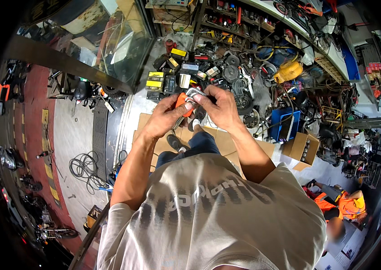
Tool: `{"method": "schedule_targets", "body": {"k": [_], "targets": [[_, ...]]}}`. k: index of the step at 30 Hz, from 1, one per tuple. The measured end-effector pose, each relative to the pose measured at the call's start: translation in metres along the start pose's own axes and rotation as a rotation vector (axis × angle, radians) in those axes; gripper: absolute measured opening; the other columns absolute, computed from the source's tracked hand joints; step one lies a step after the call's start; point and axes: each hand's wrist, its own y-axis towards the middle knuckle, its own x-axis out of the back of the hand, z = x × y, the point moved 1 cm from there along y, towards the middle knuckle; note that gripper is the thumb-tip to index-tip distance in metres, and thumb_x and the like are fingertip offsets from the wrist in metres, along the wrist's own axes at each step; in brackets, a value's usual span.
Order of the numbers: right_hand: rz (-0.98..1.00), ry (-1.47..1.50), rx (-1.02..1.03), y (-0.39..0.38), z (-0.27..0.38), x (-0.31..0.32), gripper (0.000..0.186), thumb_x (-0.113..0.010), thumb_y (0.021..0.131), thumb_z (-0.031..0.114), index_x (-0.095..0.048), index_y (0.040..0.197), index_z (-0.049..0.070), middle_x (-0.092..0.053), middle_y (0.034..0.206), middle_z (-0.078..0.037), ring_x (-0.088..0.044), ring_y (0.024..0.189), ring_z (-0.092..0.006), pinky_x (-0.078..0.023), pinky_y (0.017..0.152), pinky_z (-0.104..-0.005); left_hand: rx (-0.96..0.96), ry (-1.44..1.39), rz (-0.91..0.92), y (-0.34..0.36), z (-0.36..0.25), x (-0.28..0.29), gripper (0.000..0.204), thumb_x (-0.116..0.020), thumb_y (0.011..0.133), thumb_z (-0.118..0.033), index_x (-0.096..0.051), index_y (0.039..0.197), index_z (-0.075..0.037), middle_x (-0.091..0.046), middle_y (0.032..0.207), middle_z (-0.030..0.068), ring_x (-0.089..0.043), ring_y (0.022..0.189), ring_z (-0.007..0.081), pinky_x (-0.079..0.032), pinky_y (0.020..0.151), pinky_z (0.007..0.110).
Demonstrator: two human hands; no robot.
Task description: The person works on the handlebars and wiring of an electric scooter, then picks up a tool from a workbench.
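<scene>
In front of my body both hands meet over a small orange holder (182,101) with silver bent metal rods, which looks like a set of hex keys. My left hand (165,119) is closed round the orange holder, its thumb pressed along the side. The fingers of my right hand (223,109) pinch a silver L-shaped hex key (195,92) at the holder's upper right. Part of the set is hidden behind my fingers. Beneath my hands lies flattened cardboard (219,141), with my shoes on or beside it.
Several black batteries with yellow tops (155,79) stand on the floor ahead. Round dark parts (231,73) heap beside them. A blue crate (284,123) and an open cardboard box (301,150) are at the right. Cable (83,167) lies coiled left. A person in orange (351,206) sits at the lower right.
</scene>
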Motion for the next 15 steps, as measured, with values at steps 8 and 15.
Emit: {"method": "schedule_targets", "body": {"k": [8, 15], "targets": [[-0.165, -0.071, 0.152, -0.008, 0.013, 0.000, 0.042, -0.064, 0.104, 0.040, -0.064, 0.093, 0.000, -0.063, 0.067, -0.017, -0.063, 0.060, -0.0341, -0.047, 0.057, -0.0428, -0.019, -0.041, 0.018, 0.002, -0.008, -0.012, 0.035, -0.068, 0.103, -0.029, -0.062, 0.120, 0.000, -0.070, 0.091, 0.0077, -0.066, 0.074, 0.0151, -0.056, 0.064, 0.031], [-0.346, -0.126, 0.464, -0.014, 0.020, 0.005, 0.033, -0.068, 0.102, 0.029, -0.060, 0.087, 0.001, -0.058, 0.068, -0.016, -0.058, 0.057, -0.0365, -0.045, 0.055, -0.0432, -0.184, 0.022, 0.064, -0.003, -0.014, -0.026, 0.031, -0.070, 0.103, -0.027, -0.061, 0.120, -0.002, -0.069, 0.098, 0.0052, -0.068, 0.083, 0.0145, -0.054, 0.071, 0.029]]}}
